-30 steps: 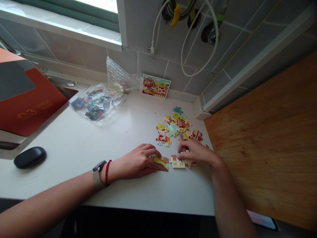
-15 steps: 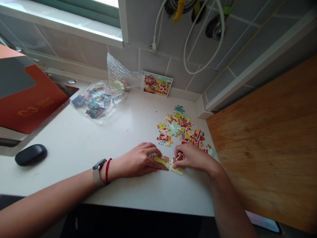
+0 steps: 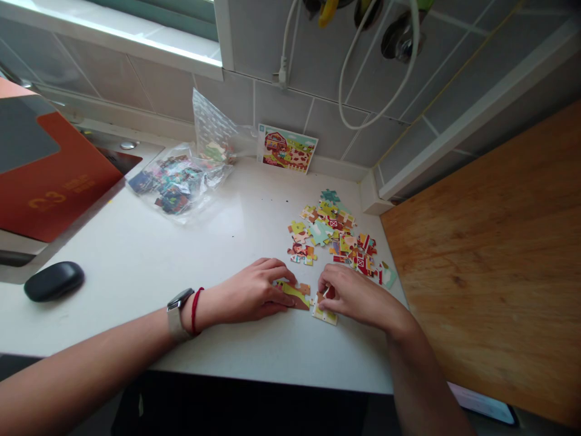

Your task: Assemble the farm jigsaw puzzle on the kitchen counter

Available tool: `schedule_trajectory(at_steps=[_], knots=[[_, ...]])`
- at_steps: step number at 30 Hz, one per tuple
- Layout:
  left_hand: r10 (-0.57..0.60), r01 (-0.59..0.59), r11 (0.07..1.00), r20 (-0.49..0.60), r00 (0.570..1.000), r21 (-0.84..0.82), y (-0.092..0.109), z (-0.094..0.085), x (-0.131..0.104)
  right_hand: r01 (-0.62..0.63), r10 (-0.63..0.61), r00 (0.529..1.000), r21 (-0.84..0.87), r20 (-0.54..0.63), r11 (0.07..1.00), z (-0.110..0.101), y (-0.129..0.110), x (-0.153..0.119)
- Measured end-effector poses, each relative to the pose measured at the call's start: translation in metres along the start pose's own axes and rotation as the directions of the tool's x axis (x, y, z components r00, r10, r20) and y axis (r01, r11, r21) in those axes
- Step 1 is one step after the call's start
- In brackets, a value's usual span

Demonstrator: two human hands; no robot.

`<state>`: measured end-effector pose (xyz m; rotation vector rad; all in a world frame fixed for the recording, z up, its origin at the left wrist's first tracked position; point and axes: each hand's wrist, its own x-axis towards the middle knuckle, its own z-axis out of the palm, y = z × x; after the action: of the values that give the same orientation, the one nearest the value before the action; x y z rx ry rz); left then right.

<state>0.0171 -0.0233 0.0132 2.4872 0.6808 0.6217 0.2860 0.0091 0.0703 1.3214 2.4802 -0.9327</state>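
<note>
My left hand [image 3: 256, 290], with a watch and a red cord at the wrist, grips the left side of a green and brown puzzle section [image 3: 298, 296] lying on the white table. Just to its right, my right hand [image 3: 351, 293] pinches a cream and brown puzzle piece [image 3: 325, 314], partly covered by the fingers. A narrow gap shows between section and piece. Beyond both hands lies a heap of loose puzzle pieces [image 3: 321, 232]. A farm picture card [image 3: 287, 149] leans against the tiled wall.
Clear bags of puzzle pieces [image 3: 177, 181] lie at the back left. A black mouse [image 3: 54, 281] and an orange and grey box-like object [image 3: 49, 175] are at the left. A wooden panel [image 3: 490, 260] borders the right side, with a phone [image 3: 483, 404] below it.
The piece under my right hand has turned slightly, its lower right corner shifting a little. My left hand keeps its grip. The whole view has shifted slightly.
</note>
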Motion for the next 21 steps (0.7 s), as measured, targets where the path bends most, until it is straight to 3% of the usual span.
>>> schedule_trajectory(at_steps=[7, 13, 21], knots=[[0.01, -0.01, 1.0, -0.012, 1.0, 0.012, 0.0, 0.0, 0.0, 0.001, -0.002, 1.0, -0.021, -0.016, 1.0, -0.003, -0.003, -0.005], [-0.002, 0.002, 1.0, 0.004, 1.0, 0.003, 0.0, -0.001, 0.001, -0.094, 0.075, 0.994, -0.247, -0.085, 0.964, 0.005, -0.011, -0.016], [-0.006, 0.006, 1.0, 0.011, 1.0, 0.011, 0.0, -0.001, 0.0, 0.016, -0.048, 0.992, -0.265, -0.115, 0.964, 0.009, -0.013, -0.02]])
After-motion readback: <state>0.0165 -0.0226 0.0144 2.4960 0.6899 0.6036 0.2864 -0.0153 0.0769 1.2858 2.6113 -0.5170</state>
